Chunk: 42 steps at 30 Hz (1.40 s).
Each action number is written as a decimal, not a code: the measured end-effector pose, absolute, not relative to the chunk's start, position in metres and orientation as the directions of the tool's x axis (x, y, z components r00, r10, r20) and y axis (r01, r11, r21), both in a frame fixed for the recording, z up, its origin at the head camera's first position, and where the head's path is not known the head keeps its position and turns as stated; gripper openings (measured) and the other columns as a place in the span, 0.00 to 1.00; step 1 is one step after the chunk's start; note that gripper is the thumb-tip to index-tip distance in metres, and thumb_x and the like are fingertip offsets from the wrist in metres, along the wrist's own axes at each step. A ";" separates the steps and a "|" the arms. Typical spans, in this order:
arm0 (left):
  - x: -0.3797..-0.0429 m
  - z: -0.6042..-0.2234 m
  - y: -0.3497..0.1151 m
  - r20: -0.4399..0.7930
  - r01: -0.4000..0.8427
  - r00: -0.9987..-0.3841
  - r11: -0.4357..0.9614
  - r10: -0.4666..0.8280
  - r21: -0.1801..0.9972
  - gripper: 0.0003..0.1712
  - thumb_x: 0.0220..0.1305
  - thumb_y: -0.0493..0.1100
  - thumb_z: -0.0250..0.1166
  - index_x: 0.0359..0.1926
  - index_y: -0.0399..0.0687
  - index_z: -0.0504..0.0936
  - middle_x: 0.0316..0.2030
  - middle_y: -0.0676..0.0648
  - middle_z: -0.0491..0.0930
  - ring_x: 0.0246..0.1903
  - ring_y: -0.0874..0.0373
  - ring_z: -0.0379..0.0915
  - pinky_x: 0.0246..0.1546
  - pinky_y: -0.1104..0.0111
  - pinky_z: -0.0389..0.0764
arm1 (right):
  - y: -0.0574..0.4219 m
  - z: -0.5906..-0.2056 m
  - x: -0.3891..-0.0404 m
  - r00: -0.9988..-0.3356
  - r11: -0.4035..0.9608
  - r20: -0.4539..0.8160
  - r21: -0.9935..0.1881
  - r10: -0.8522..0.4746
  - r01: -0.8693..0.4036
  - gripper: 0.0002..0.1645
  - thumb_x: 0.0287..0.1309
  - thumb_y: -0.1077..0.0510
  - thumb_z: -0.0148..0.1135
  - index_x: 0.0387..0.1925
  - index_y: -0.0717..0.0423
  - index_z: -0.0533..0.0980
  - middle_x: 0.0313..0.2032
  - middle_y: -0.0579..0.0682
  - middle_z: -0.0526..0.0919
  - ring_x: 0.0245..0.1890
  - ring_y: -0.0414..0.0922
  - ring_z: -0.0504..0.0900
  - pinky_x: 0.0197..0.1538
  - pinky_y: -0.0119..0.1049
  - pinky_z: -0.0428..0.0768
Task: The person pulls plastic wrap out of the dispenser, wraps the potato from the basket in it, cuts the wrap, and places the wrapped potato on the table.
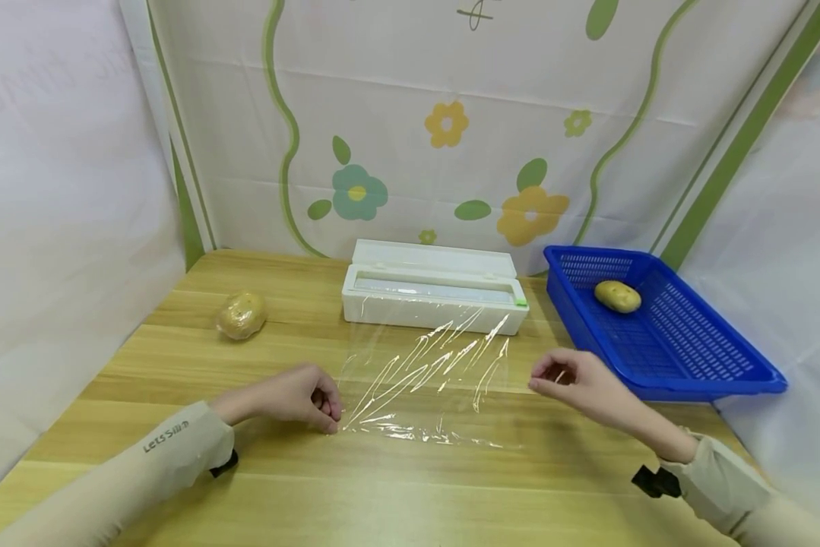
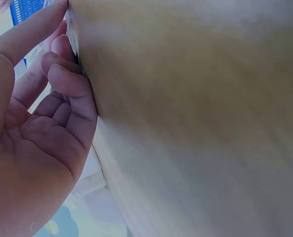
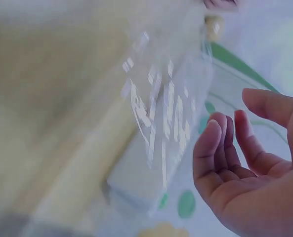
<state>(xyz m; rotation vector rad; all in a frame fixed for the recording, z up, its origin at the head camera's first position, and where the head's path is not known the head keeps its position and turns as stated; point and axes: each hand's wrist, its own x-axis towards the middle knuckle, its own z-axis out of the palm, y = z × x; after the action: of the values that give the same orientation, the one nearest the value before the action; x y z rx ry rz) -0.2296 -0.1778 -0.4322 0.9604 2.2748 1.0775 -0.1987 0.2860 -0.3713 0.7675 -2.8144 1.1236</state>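
A clear sheet of plastic wrap (image 1: 423, 380) stretches from the white wrap dispenser box (image 1: 433, 308) toward the front, full of shiny creases. My left hand (image 1: 300, 399) pinches its near left corner between thumb and fingertips, low over the wooden table. In the left wrist view the lower fingers of the left hand (image 2: 52, 113) are curled beside the tabletop. To the right of the sheet hovers my right hand (image 1: 584, 387). The right wrist view shows the right hand (image 3: 250, 168) with thumb and index finger apart, fingers loosely bent, holding nothing.
A blue plastic basket (image 1: 710, 384) stands at the right with a bare potato (image 1: 618, 296) inside. At the left lies a wrapped potato (image 1: 242, 315). The box's lid (image 1: 433, 259) is raised at the back, before a flowered cloth wall (image 1: 382, 114).
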 end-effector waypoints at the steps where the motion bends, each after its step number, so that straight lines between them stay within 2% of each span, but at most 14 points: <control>1: -0.230 -0.433 -0.178 -0.095 0.397 -0.661 0.455 0.744 0.797 0.08 0.51 0.40 0.78 0.27 0.50 0.85 0.23 0.54 0.79 0.23 0.64 0.71 0.24 0.75 0.72 | 0.290 -0.365 -0.200 -0.885 0.626 0.204 -0.641 -0.418 -0.443 0.04 0.61 0.56 0.69 0.34 0.50 0.80 0.29 0.44 0.82 0.29 0.42 0.80 0.30 0.34 0.79; 5: -0.232 -0.435 -0.177 -0.086 0.402 -0.665 0.452 0.742 0.796 0.08 0.50 0.40 0.78 0.28 0.50 0.85 0.24 0.55 0.80 0.24 0.64 0.72 0.25 0.74 0.73 | 0.313 -0.343 -0.207 -0.902 0.655 0.253 -0.623 -0.350 -0.429 0.05 0.63 0.57 0.67 0.38 0.51 0.80 0.32 0.48 0.83 0.29 0.43 0.80 0.30 0.34 0.79; 9: -0.234 -0.438 -0.178 -0.080 0.415 -0.664 0.455 0.743 0.788 0.08 0.50 0.41 0.78 0.28 0.51 0.85 0.24 0.55 0.80 0.25 0.64 0.72 0.26 0.73 0.74 | 0.343 -0.324 -0.222 -0.924 0.706 0.265 -0.598 -0.274 -0.381 0.10 0.64 0.53 0.66 0.43 0.54 0.80 0.35 0.52 0.83 0.30 0.47 0.81 0.30 0.35 0.79; 13: -0.237 -0.441 -0.179 -0.085 0.422 -0.665 0.467 0.742 0.777 0.08 0.50 0.41 0.78 0.28 0.54 0.86 0.25 0.56 0.80 0.25 0.65 0.72 0.26 0.73 0.74 | 0.377 -0.310 -0.244 -0.952 0.764 0.249 -0.576 -0.177 -0.293 0.17 0.64 0.47 0.65 0.48 0.53 0.79 0.42 0.54 0.81 0.35 0.44 0.80 0.32 0.32 0.77; 16: -0.238 -0.443 -0.180 -0.085 0.424 -0.667 0.471 0.741 0.774 0.08 0.50 0.42 0.78 0.28 0.55 0.86 0.25 0.56 0.80 0.25 0.65 0.73 0.26 0.72 0.75 | 0.401 -0.304 -0.265 -0.969 0.799 0.218 -0.558 -0.119 -0.224 0.25 0.63 0.44 0.65 0.55 0.52 0.76 0.49 0.56 0.79 0.42 0.42 0.78 0.38 0.31 0.76; 19: -0.240 -0.445 -0.181 -0.084 0.420 -0.669 0.468 0.739 0.777 0.08 0.50 0.43 0.79 0.28 0.55 0.86 0.25 0.56 0.80 0.25 0.65 0.73 0.26 0.72 0.75 | 0.421 -0.303 -0.285 -0.980 0.821 0.167 -0.540 -0.111 -0.185 0.35 0.62 0.42 0.65 0.63 0.56 0.70 0.56 0.63 0.76 0.52 0.51 0.74 0.48 0.45 0.76; 22: -0.241 -0.445 -0.182 -0.080 0.416 -0.669 0.462 0.739 0.784 0.08 0.50 0.44 0.79 0.29 0.55 0.86 0.25 0.56 0.80 0.25 0.64 0.73 0.26 0.72 0.75 | 0.436 -0.303 -0.303 -0.987 0.836 0.107 -0.525 -0.121 -0.159 0.44 0.60 0.39 0.66 0.69 0.58 0.64 0.60 0.68 0.71 0.60 0.63 0.67 0.52 0.62 0.70; 25: -0.241 -0.445 -0.182 -0.077 0.414 -0.665 0.452 0.743 0.790 0.08 0.49 0.44 0.79 0.29 0.54 0.86 0.26 0.55 0.80 0.25 0.64 0.73 0.26 0.72 0.75 | 0.446 -0.304 -0.318 -0.991 0.833 0.058 -0.538 -0.121 -0.133 0.50 0.60 0.38 0.66 0.72 0.60 0.59 0.64 0.70 0.65 0.64 0.66 0.61 0.56 0.67 0.64; 28: -0.242 -0.444 -0.181 -0.074 0.414 -0.657 0.441 0.750 0.796 0.08 0.49 0.43 0.79 0.29 0.54 0.86 0.26 0.55 0.81 0.25 0.64 0.73 0.27 0.72 0.75 | 0.455 -0.304 -0.331 -0.992 0.832 0.033 -0.541 -0.125 -0.123 0.52 0.60 0.39 0.66 0.73 0.63 0.56 0.66 0.72 0.62 0.65 0.67 0.59 0.58 0.67 0.63; 33: -0.243 -0.444 -0.181 -0.076 0.413 -0.653 0.437 0.754 0.799 0.08 0.49 0.43 0.79 0.29 0.54 0.86 0.26 0.55 0.81 0.25 0.64 0.73 0.26 0.72 0.75 | 0.467 -0.304 -0.349 -0.991 0.838 0.012 -0.533 -0.133 -0.118 0.51 0.60 0.39 0.66 0.72 0.66 0.58 0.65 0.71 0.64 0.65 0.67 0.60 0.59 0.64 0.63; 42: -0.242 -0.442 -0.182 -0.050 0.428 -0.635 0.404 0.771 0.808 0.08 0.49 0.43 0.79 0.29 0.53 0.87 0.26 0.55 0.81 0.25 0.65 0.74 0.27 0.72 0.77 | 0.484 -0.309 -0.374 -0.991 0.815 -0.017 -0.571 -0.135 -0.101 0.51 0.57 0.39 0.69 0.72 0.62 0.60 0.67 0.66 0.65 0.67 0.63 0.60 0.61 0.61 0.64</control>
<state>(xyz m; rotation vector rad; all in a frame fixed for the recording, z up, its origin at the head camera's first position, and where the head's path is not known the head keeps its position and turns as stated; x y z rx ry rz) -0.2421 -0.1819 -0.4415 1.0270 2.2478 1.1131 -0.3743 0.4838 -0.3094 0.1984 -3.0461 0.9531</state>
